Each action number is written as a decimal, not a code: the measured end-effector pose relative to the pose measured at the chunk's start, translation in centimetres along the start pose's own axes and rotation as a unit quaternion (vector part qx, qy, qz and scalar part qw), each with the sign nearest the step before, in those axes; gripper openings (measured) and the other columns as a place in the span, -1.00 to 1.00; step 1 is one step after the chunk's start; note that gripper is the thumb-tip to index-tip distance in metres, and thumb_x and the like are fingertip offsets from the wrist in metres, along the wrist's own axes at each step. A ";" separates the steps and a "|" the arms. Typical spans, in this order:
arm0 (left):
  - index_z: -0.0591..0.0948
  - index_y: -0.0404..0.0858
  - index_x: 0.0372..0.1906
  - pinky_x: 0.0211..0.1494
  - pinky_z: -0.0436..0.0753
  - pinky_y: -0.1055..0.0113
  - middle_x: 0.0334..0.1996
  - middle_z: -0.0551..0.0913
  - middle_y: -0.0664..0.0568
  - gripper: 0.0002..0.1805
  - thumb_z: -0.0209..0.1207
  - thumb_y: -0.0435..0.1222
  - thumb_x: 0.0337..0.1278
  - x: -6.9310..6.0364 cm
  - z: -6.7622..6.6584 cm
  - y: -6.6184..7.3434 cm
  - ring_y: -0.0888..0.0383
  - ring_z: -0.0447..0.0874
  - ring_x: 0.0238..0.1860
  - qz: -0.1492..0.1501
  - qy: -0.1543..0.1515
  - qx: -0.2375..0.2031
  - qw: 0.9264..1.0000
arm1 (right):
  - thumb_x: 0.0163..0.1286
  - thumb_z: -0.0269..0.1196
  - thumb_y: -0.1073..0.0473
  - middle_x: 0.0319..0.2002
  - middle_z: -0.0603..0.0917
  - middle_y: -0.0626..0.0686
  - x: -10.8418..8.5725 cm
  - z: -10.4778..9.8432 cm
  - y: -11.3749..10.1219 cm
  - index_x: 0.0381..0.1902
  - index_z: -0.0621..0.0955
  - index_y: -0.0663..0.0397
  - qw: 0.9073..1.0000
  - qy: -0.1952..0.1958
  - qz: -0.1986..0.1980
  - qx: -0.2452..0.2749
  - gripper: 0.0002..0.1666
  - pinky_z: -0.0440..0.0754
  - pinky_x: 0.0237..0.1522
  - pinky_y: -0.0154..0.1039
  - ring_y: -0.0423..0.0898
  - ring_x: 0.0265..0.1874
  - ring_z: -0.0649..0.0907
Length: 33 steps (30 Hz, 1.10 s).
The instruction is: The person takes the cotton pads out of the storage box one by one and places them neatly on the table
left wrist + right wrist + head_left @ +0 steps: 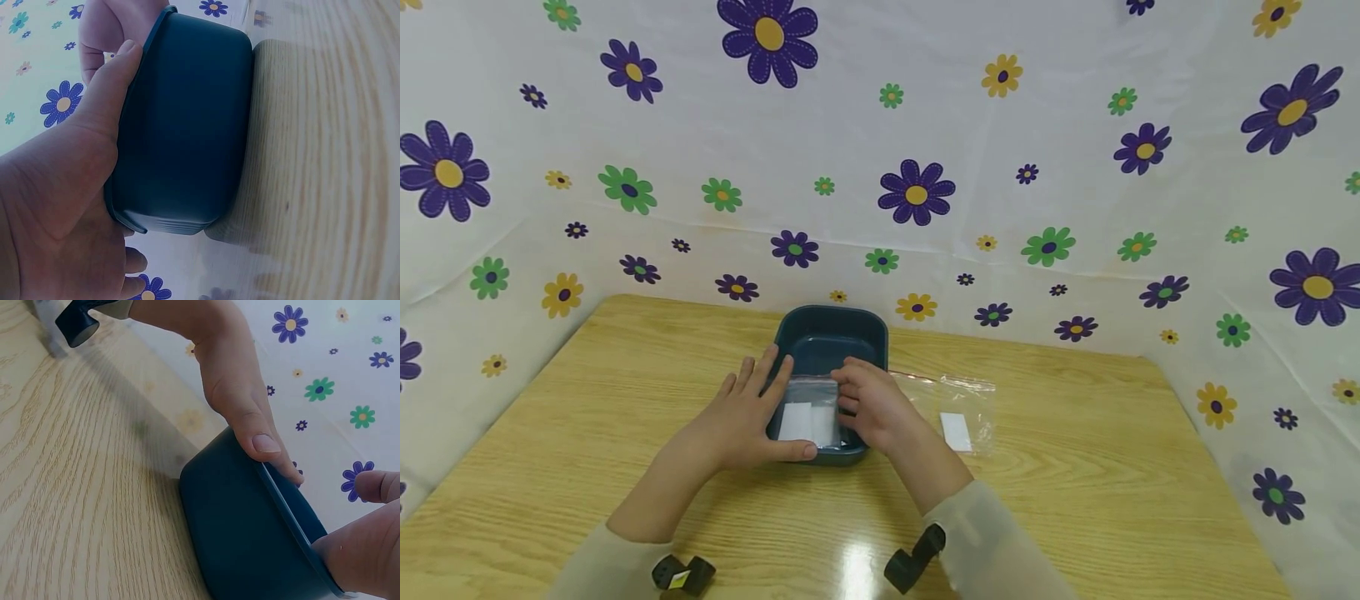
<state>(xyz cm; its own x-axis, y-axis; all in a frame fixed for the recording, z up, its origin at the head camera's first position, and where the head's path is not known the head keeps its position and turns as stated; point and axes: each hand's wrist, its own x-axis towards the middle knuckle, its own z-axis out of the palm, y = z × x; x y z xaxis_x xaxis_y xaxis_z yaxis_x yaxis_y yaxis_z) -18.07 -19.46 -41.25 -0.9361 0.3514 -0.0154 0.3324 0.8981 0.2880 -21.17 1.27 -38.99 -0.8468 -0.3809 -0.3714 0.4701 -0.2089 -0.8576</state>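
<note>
A dark blue plastic container (831,315) stands on the table. Inside its near half lies a clear zip bag (812,390) with white rectangular pieces showing through. My left hand (741,425) rests on the container's left rim, fingers spread and straight, thumb along the near rim. Over the right rim reaches my right hand (876,408), fingers bent at the bag's right edge. The right wrist view shows that hand (369,556) dipping into the container, its lower part hidden by the wall. Whether it pinches the bag cannot be made out.
To the right of the container, another clear zip bag (981,408) with a white piece (956,432) lies flat on the wooden table (1075,467). A red-edged clear bag (917,382) is partly hidden behind my right hand. Flower-printed cloth (985,183) hangs around the table.
</note>
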 end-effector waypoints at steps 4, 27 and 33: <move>-0.05 -0.31 0.60 0.49 -0.01 -0.36 0.59 -0.21 -0.31 0.43 0.09 0.59 -0.20 0.0 0.0 -0.1 -0.47 -0.17 0.52 0.000 0.002 0.003 1.000 | 0.42 0.11 0.21 0.55 -0.01 0.37 0.3 0.1 0.1 0.60 0.01 0.14 1.000 0.007 0.007 -0.003 -0.12 0.01 0.50 0.27 0.30 0.54 0.05; -0.06 -0.30 0.60 0.49 -0.04 -0.36 0.60 -0.24 -0.30 0.43 0.09 0.58 -0.19 0.0 0.0 0.1 -0.46 -0.21 0.53 0.002 0.000 -0.009 1.000 | 0.37 0.23 0.17 0.22 0.59 0.11 0.7 0.7 0.8 0.37 0.48 0.09 0.995 0.064 -0.045 -0.058 -0.40 0.32 0.28 0.14 0.09 0.21 0.42; -0.06 -0.29 0.60 0.50 -0.06 -0.35 0.60 -0.24 -0.30 0.43 0.09 0.59 -0.19 -0.2 -0.2 0.1 -0.46 -0.21 0.53 -0.002 -0.004 -0.012 1.000 | 0.35 0.27 0.16 -0.09 0.60 -0.05 0.7 0.9 0.9 0.29 0.55 0.08 0.994 0.067 -0.049 -0.076 -0.46 0.42 0.04 -0.06 -0.07 -0.10 0.45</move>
<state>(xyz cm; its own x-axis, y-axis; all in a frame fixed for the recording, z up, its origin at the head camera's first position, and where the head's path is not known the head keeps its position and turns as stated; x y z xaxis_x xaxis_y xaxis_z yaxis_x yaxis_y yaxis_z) -17.91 -19.45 -41.02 -0.9366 0.3495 -0.0237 0.3253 0.8929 0.3114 -21.17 -0.03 -39.68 -0.9169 -0.2406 -0.3185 0.3493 -0.0971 -0.9320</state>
